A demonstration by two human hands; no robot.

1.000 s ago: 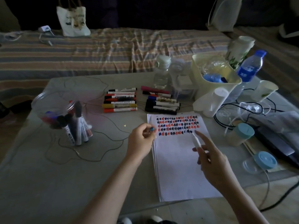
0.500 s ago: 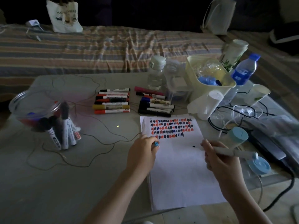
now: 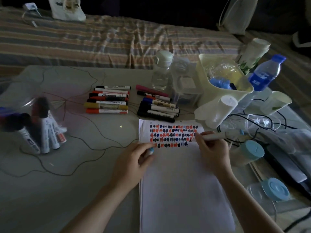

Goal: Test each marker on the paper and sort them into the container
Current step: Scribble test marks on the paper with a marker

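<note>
So we've got the marker (image 3: 212,136) pinched in our right hand (image 3: 212,148), fingers closed around the barrel like a pen. Its long axis runs almost sideways across the view, back end pointing right toward the cables, tip pointing left and sitting right at the end of the bottom rows of scribbles on the paper (image 3: 181,179). Looks like it's touching or just about touching the sheet, hard to say in this light.

Our left hand (image 3: 134,160) is curled shut on the blue cap (image 3: 151,150), resting on the paper's left edge and pinning it.

The bit that matters: the clear container (image 3: 30,118) with the tested markers is way over on the left of the tabletop, well apart from the right hand, and the left hand is much nearer to it. So probably we scribble, bring the tip left to meet the cap, then the drop-off goes leftward across the paper. The untested markers (image 3: 107,101) lie flat in rows beyond the paper.
</note>
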